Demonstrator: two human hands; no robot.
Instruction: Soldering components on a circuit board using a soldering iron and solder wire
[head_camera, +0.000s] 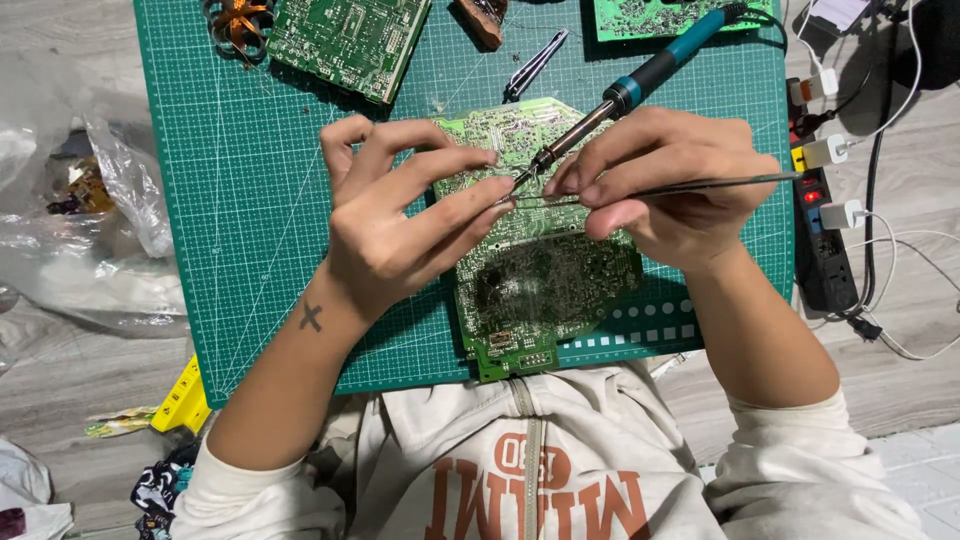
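Note:
A green circuit board (545, 290) lies solder side up on a green cutting mat (270, 200) in front of me. My right hand (670, 185) holds long thin metal tweezers (740, 181), whose tips point left over the board. My left hand (400, 225) reaches in from the left, its fingertips pressed together at the tweezers' tips; what they pinch is hidden. A soldering iron (650, 70) with a teal and black handle slants down from the upper right. Its tip sits between my two hands, just above the board. I cannot see which hand steadies it.
More green circuit boards (345, 40) (660, 15) lie at the mat's far edge, with a second pair of tweezers (535, 65) and a copper coil (240, 20). A black power strip (825, 240) with white plugs runs along the right. Crumpled clear plastic bags (90, 220) lie left.

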